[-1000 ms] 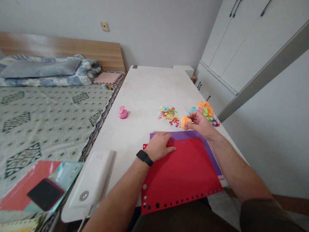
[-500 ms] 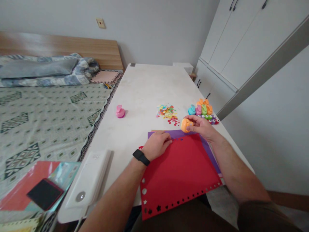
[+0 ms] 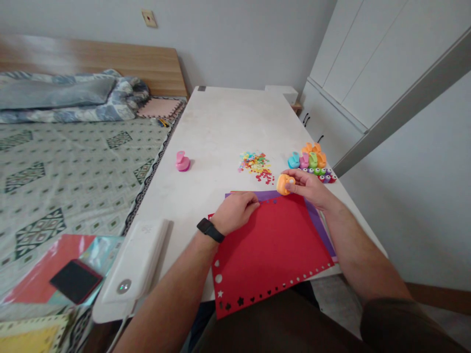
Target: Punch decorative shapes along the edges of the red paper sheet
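To your left, the bed (image 3: 84, 181) stands alongside the white surface (image 3: 228, 117), which extends away from you. At the near end of the surface lies the red sheet (image 3: 272, 245); its near edge overhangs toward your lap, and punched holes line its near edge and part of its left edge. The purple sheet (image 3: 318, 226) lies beneath it, exposed along the far and right sides. The white rectangular device (image 3: 138, 255) occupies the near left corner of the surface, with a cable attached. Your left hand (image 3: 235, 211) rests on the far left part of the red sheet, fingers curled; you cannot tell whether this grip pinches the paper. Your right hand (image 3: 309, 190) has its grip closed on the orange punch (image 3: 283, 184), positioned at the far edge of the sheets; contact with the paper cannot be determined. Beyond that hand, the multicolored punches (image 3: 312, 160) stand grouped near the right edge. The pink punch (image 3: 182, 162) stands apart, at left. Between them lie small paper cut-outs (image 3: 253, 163), the red ones nearest you.
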Demonstrator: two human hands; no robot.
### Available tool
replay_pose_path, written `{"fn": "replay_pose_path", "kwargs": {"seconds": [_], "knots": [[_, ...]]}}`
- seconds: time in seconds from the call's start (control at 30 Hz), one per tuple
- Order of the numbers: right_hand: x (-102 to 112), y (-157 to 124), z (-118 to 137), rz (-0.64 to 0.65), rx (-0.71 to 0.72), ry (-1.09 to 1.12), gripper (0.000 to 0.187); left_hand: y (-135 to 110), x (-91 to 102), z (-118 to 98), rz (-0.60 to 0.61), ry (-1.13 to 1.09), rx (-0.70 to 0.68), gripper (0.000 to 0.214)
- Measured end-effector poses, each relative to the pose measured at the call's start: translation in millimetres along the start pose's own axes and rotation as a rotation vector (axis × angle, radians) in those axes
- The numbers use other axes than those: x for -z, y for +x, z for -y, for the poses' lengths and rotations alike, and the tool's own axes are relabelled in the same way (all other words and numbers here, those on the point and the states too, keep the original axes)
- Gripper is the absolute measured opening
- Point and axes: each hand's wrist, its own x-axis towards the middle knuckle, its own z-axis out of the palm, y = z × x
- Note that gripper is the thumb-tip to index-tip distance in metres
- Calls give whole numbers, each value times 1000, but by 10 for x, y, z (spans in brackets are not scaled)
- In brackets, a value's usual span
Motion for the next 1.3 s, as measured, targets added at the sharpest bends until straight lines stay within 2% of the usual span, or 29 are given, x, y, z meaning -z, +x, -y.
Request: {"fn": "replay_pose_path", "kwargs": {"seconds": [0.3, 0.7, 0.97, 1.2, 1.3], "knots": [[-5, -18, -5, 99, -22, -71, 51, 6, 2, 8, 1, 3, -2, 17], [-24, -4, -50, 70, 3, -107, 51, 14, 8, 3, 0, -12, -3, 18], [-32, -35, -15, 134, -16, -120, 48, 24, 33, -3, -4, -9, -7, 17], [-65, -16, -27, 14, -18, -62, 45, 12, 26, 1, 9, -27, -15, 17], [-60, -12, -44, 34, -22, -82, 46, 9, 11, 9, 2, -28, -15, 18]]}}
